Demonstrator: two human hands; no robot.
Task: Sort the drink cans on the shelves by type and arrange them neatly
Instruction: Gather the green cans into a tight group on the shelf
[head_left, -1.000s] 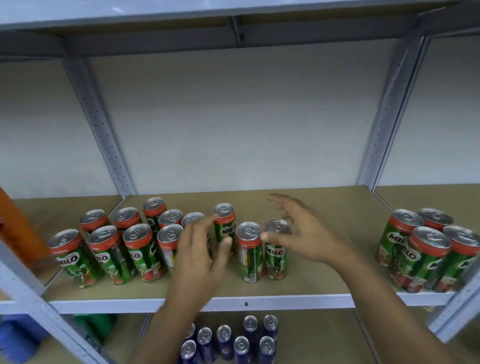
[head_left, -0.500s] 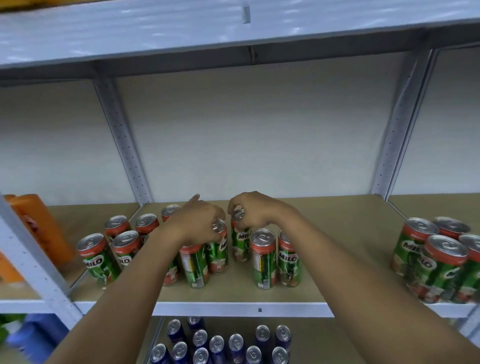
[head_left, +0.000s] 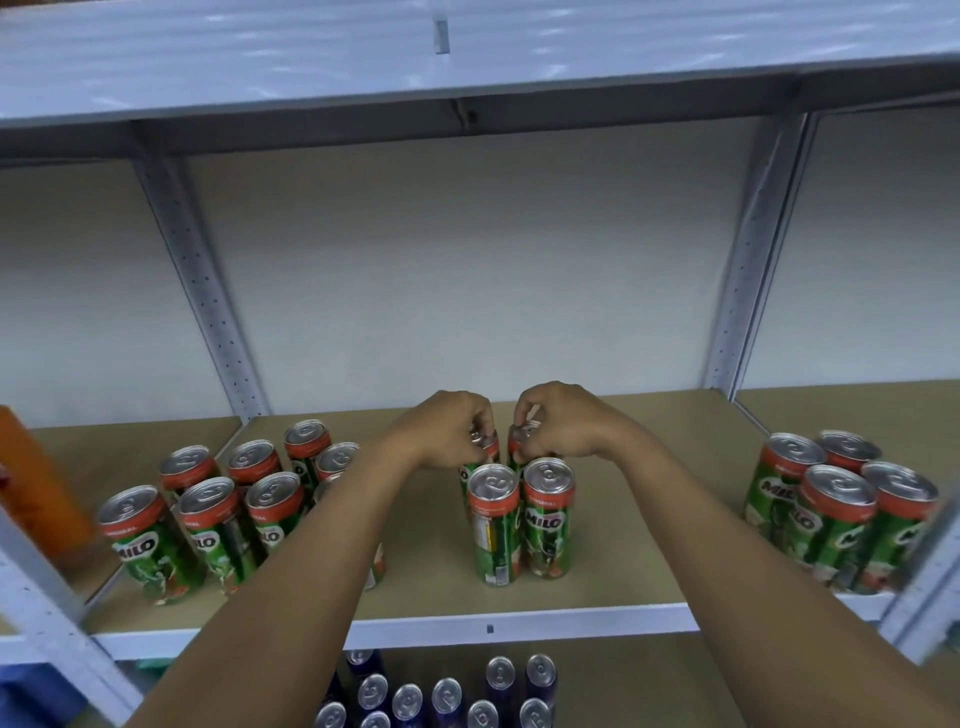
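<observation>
Two green cans stand upright, side by side behind the front pair (head_left: 522, 519) mid-shelf, each pinched at its rim from above: the left hand (head_left: 447, 431) on the left back can (head_left: 485, 448), the right hand (head_left: 558, 421) on the right back can (head_left: 521, 439). Each can sits straight below its fingers, so setting down means lowering straight. Half a second ago the left hand was over the left cluster (head_left: 218, 509); it has carried a can right, beside the front pair. The shelf (head_left: 623, 561) holds another group (head_left: 841, 509) well right.
</observation>
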